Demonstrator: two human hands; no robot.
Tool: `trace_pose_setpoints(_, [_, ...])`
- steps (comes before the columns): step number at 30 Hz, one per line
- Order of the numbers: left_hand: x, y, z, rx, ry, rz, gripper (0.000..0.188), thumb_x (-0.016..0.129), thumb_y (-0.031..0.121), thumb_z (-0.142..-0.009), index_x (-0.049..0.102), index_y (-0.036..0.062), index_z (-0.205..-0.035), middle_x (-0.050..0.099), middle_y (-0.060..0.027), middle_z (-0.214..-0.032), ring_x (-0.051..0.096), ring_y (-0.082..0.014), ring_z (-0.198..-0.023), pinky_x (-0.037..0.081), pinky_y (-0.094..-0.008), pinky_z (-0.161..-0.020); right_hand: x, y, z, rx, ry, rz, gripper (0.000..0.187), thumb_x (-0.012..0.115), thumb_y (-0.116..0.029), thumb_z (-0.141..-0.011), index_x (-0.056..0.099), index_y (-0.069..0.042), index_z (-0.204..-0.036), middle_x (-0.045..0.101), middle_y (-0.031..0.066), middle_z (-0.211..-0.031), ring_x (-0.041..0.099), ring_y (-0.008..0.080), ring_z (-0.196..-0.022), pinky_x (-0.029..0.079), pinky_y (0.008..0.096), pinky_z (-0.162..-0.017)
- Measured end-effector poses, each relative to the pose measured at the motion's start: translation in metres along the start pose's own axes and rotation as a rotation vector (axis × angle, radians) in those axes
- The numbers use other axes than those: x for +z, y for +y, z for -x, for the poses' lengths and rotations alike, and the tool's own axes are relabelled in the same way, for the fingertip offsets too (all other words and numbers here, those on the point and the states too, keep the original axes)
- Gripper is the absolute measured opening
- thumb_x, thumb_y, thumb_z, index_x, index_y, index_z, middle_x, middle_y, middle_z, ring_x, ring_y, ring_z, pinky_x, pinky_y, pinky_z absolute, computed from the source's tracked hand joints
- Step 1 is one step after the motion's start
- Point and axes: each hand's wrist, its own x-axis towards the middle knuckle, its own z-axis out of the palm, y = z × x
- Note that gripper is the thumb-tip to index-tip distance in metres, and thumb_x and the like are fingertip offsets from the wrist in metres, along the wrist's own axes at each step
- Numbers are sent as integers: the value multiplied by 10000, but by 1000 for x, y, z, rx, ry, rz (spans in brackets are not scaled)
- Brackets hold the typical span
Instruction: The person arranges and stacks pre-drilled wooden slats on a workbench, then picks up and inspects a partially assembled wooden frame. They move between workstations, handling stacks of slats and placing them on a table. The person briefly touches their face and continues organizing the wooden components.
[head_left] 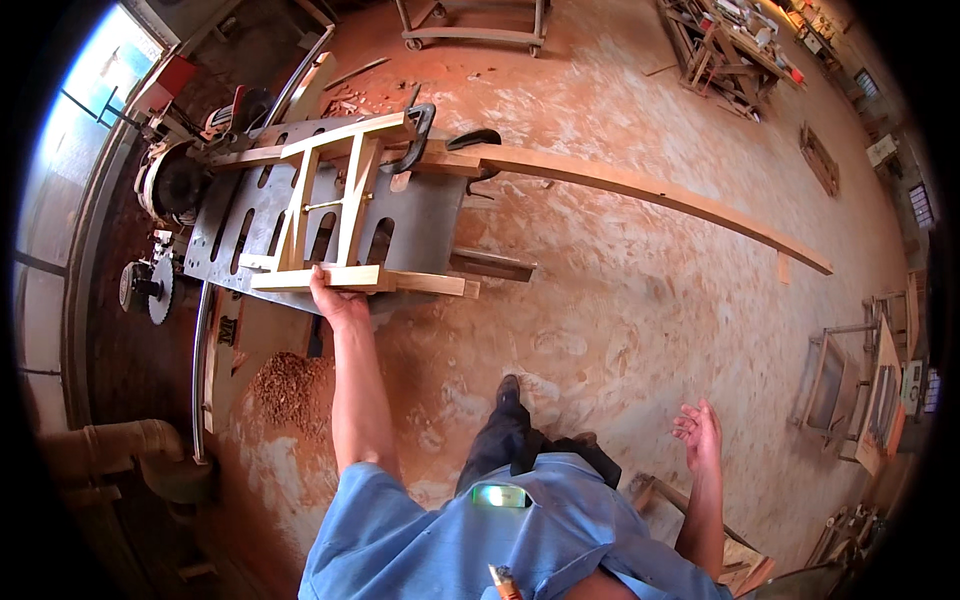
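Wooden frame [355, 205] held one-handed over a slotted metal table [425, 222]. The frame lies above the table's plate, its far rail close to a dark clamp [424, 135] and its near rail at the table's near edge; whether it rests flat or is tilted cannot be told. The left hand [340, 303] is closed about the near rail, thumb side uppermost, with the other fingers largely hidden beneath. The right hand [703, 432] hangs well apart, fingers loosely parted and slightly curled, holding nothing. With support at one rail only, the frame could plausibly pivot or slide should that grip loosen; its far end might also catch on the clamp if drawn sideways. A dark round machine head [180, 182] stands at the table's left end (whether it is turning cannot be judged), and contact would be a hazard if the frame or the hand strayed that way. The grey plate is pierced by long slots, in which a narrow corner could lodge. A long board [640, 188] extends rightward from the clamped side. Below left are a toothed saw blade [161, 290] and a heap of shavings [290, 390]; the reddish, dusty floor [600, 330] reaches a wheeled cart [470, 35] and a cluttered bench [735, 60], with a bright window [70, 150] at left.
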Motion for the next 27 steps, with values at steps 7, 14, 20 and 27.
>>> trace_pose_setpoints(7, [-10, 32, -4, -195, 98, -490, 435, 607, 544, -892, 604, 145, -1065, 629, -31, -931, 604, -173, -748, 542, -398, -698, -1, 47, 22, 73, 55, -33, 469, 554, -322, -980, 430, -53, -1344, 627, 127, -1071, 634, 225, -823, 529, 373, -661])
trace_pose_setpoints(14, [9, -6, -31, -117, -367, -702, 454, 519, 532, -937, 606, 111, -1084, 651, -128, -935, 631, -253, -748, 543, -378, -607, -8, 147, 63, 82, 85, 72, 286, 562, -263, -959, 575, -45, -1143, 622, 58, -870, 607, 158, -707, 518, 324, -620])
trace_pose_setpoints(20, [-39, -119, 151, 582, -936, -1226, 336, 527, 424, -929, 605, 110, -1019, 620, -101, -854, 590, -227, -693, 496, -356, -571, 16, 196, 132, -40, 137, 6, 286, 549, -280, -943, 664, -24, -994, 605, 44, -715, 580, 141, -586, 504, 307, -545])
trace_pose_setpoints(27, [-195, -203, 273, -218, -1747, -1965, 203, 538, 298, -920, 605, 107, -943, 584, -69, -760, 543, -195, -629, 440, -331, -529, -55, 263, 289, 10, 476, -383, 244, 540, -262, -933, 630, -39, -891, 556, 20, -679, 499, 122, -568, 447, 293, -520])
